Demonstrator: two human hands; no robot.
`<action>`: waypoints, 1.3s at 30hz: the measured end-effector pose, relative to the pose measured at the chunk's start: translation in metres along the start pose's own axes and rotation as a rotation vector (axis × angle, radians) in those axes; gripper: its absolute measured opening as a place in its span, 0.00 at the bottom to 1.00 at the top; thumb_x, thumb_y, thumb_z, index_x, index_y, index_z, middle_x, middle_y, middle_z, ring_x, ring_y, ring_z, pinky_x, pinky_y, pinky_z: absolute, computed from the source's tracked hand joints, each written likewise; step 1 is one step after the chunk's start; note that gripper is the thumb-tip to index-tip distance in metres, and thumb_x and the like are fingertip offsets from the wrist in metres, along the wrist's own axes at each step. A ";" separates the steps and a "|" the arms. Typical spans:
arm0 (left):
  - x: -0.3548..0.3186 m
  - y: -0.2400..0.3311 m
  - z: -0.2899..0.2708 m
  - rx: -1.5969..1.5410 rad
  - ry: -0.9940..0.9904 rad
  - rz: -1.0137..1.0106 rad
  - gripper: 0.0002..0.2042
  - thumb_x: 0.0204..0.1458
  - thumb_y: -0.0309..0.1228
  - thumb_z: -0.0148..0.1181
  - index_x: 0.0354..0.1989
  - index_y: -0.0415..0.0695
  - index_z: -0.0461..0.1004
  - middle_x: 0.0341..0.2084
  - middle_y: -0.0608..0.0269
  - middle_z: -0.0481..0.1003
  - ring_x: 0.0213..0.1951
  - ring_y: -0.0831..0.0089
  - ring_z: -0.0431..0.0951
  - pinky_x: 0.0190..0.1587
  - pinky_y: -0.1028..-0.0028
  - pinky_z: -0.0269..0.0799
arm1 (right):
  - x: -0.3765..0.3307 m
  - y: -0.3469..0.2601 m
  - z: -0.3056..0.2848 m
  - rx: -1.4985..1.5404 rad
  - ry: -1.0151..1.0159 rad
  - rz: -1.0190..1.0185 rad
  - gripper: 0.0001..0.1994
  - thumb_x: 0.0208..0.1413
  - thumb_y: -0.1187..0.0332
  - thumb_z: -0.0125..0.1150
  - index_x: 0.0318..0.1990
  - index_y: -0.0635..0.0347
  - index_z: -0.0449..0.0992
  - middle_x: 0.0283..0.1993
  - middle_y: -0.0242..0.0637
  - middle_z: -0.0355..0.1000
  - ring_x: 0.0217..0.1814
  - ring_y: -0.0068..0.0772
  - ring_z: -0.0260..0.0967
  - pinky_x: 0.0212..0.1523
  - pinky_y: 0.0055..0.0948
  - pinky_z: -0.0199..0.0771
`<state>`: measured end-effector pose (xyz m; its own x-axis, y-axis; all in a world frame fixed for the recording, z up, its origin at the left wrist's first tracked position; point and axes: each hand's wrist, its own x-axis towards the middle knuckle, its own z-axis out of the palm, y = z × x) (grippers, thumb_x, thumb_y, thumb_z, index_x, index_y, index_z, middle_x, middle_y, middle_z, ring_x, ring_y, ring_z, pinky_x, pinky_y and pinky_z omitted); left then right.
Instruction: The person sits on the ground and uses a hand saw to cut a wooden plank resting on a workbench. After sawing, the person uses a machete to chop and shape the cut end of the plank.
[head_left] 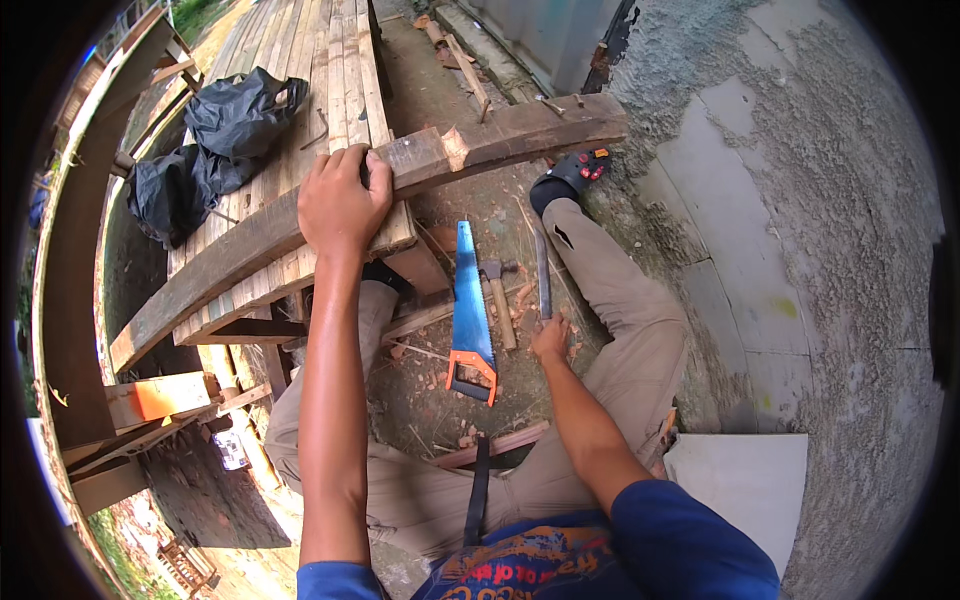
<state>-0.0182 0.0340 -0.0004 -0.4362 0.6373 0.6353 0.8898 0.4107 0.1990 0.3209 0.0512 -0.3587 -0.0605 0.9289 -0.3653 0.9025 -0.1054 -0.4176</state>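
Right hand (pixel 549 340): low between the knees, grip closed around the lower end of a long narrow metal blade (pixel 542 275), which points away from the person over the dirt ground (pixel 430 390). Whether it is a chisel or a file cannot be told.

Blue handsaw (pixel 468 300): lies flat on the ground just left of the right hand, orange handle toward the person, blade pointing away. Not touched.

Hammer (pixel 497 300): wooden handle, lies on the ground between the handsaw and the metal blade, head at the far end.

Wood chips (pixel 520 300): scattered on the ground about the tools.

Left hand (pixel 340 205): arm stretched forward, palm down, fingers curled over the top edge of a long weathered timber beam (pixel 470 145).

Timber beam: lies slantwise across a slatted plank surface (pixel 345 60), its right end reaching past the surface toward the person's right shoe (pixel 575 170).

Black plastic bags (pixel 215 140): two, crumpled, on the left part of the plank surface, well apart from both hands.

Rough plastered wall (pixel 800 200): on the right.
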 end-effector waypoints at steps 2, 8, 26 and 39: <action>0.000 -0.001 0.002 0.004 0.037 -0.001 0.11 0.56 0.37 0.56 0.34 0.45 0.83 0.31 0.58 0.82 0.37 0.58 0.80 0.43 0.61 0.75 | -0.008 -0.009 -0.002 -0.124 0.018 0.047 0.26 0.55 0.63 0.68 0.59 0.62 0.68 0.61 0.54 0.66 0.64 0.56 0.66 0.64 0.53 0.64; 0.005 -0.004 0.004 0.045 -0.014 -0.018 0.13 0.57 0.37 0.55 0.38 0.45 0.83 0.34 0.57 0.82 0.40 0.58 0.81 0.45 0.61 0.76 | -0.009 -0.010 0.008 -0.222 -0.076 0.064 0.29 0.55 0.59 0.70 0.60 0.63 0.67 0.61 0.55 0.66 0.67 0.53 0.65 0.65 0.53 0.62; -0.002 0.011 -0.006 0.006 -0.068 -0.030 0.14 0.58 0.39 0.54 0.42 0.45 0.82 0.37 0.55 0.81 0.42 0.55 0.79 0.48 0.59 0.73 | -0.018 -0.017 -0.006 -0.136 -0.299 0.177 0.40 0.47 0.53 0.77 0.63 0.64 0.65 0.61 0.54 0.72 0.64 0.52 0.72 0.64 0.49 0.72; -0.159 0.040 0.001 -0.365 0.093 0.039 0.25 0.47 0.21 0.58 0.59 0.42 0.72 0.64 0.49 0.67 0.69 0.49 0.63 0.71 0.51 0.55 | -0.033 -0.054 -0.047 0.174 -0.302 -0.026 0.30 0.45 0.50 0.75 0.42 0.73 0.80 0.45 0.59 0.80 0.48 0.49 0.81 0.50 0.42 0.80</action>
<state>0.0869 -0.0499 -0.0940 -0.4017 0.5793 0.7093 0.9021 0.1169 0.4154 0.2941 0.0428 -0.2851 -0.2289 0.7881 -0.5715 0.8147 -0.1663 -0.5556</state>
